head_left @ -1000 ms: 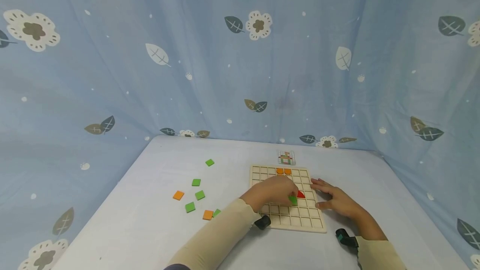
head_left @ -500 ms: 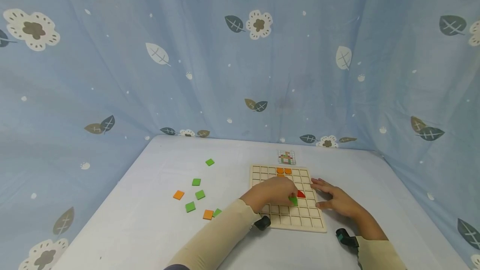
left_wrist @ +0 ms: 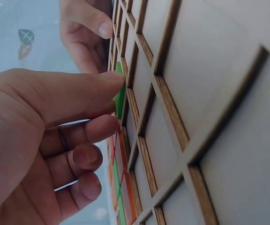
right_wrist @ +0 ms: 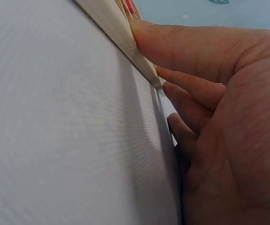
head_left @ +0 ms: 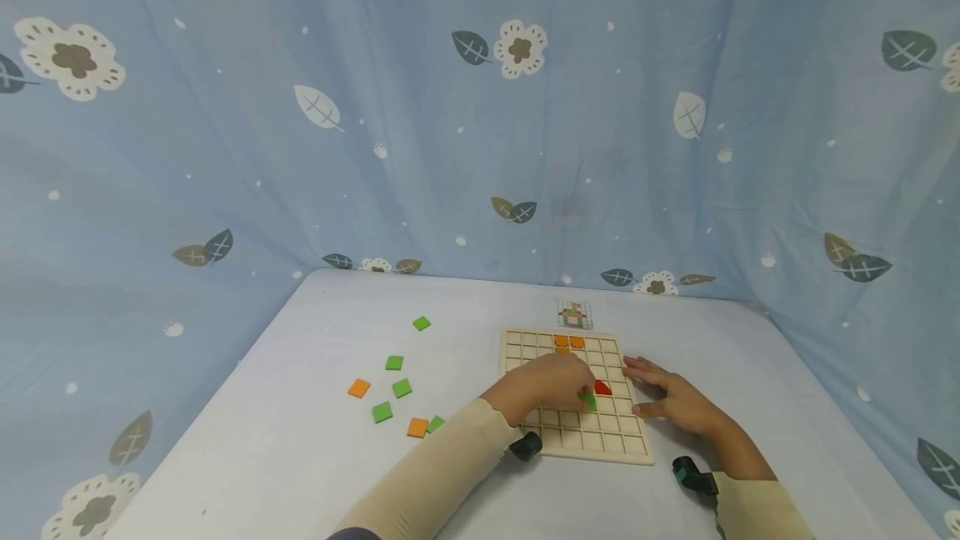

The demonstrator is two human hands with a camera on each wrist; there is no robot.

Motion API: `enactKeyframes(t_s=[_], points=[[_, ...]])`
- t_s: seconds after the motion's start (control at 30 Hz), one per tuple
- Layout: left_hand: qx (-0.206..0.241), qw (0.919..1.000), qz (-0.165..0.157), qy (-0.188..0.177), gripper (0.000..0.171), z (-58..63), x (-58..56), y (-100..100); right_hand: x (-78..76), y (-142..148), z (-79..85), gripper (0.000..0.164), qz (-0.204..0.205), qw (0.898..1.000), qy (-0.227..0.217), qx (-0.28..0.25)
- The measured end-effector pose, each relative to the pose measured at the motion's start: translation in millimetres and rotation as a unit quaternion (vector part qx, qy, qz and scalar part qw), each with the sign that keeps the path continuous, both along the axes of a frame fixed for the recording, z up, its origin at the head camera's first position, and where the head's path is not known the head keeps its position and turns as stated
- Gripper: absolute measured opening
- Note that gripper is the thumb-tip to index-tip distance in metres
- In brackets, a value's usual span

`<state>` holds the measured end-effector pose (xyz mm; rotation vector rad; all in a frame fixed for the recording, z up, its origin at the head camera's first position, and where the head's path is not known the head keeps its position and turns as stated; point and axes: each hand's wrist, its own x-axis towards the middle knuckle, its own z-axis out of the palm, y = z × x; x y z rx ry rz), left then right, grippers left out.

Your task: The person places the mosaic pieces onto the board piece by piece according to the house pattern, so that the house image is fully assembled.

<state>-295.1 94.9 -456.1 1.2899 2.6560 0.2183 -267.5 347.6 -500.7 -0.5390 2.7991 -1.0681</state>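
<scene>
My left hand (head_left: 551,382) reaches over the wooden grid board (head_left: 592,443). Between its thumb and index finger it pinches a green tile (left_wrist: 119,96), which stands at a cell of the grid. Just beyond lies a red rounded piece (head_left: 602,388) in the board. Two orange round pieces (head_left: 569,342) sit in the top row; part of the middle is hidden under the left hand. At the board's right side, my right hand (head_left: 675,398) has its fingers extended, thumb and fingertips touching the edge (right_wrist: 139,54).
Several loose green tiles (head_left: 402,388) and two orange tiles (head_left: 358,388) lie on the white table left of the board. A small pattern card (head_left: 574,314) lies behind the board. A blue patterned curtain (head_left: 480,123) hangs at the back.
Both hands keep nearly the same places, the left still at the green tile and the right at the board's edge. The head view shifts very slightly.
</scene>
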Motion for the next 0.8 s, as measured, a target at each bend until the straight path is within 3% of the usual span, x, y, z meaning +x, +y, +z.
enactKeyframes(t_s=[0.17,0.43,0.53,0.63,0.8], points=[[-0.005,0.9999,0.0,0.011,0.001,-0.5,-0.5,-3,0.3,-1,0.4,0.074,0.001,1.0,0.004,0.005],[-0.02,0.9993,-0.01,0.03,0.012,-3.6,-0.6,-15,0.9,-2,0.0,0.074,-0.004,1.0,-0.004,0.001],[-0.019,0.9994,-0.01,0.028,0.013,0.1,0.4,-24,0.5,-3,-0.9,0.075,-0.006,1.0,-0.011,0.007],[-0.015,0.9995,0.003,0.028,0.002,6.2,0.3,-33,0.1,-3,-1.2,0.075,-0.007,1.0,-0.014,0.009],[-0.015,0.9991,0.016,0.037,0.019,17.7,-3.5,-48,-0.1,-2,-0.5,0.074,-0.009,1.0,-0.016,-0.003]])
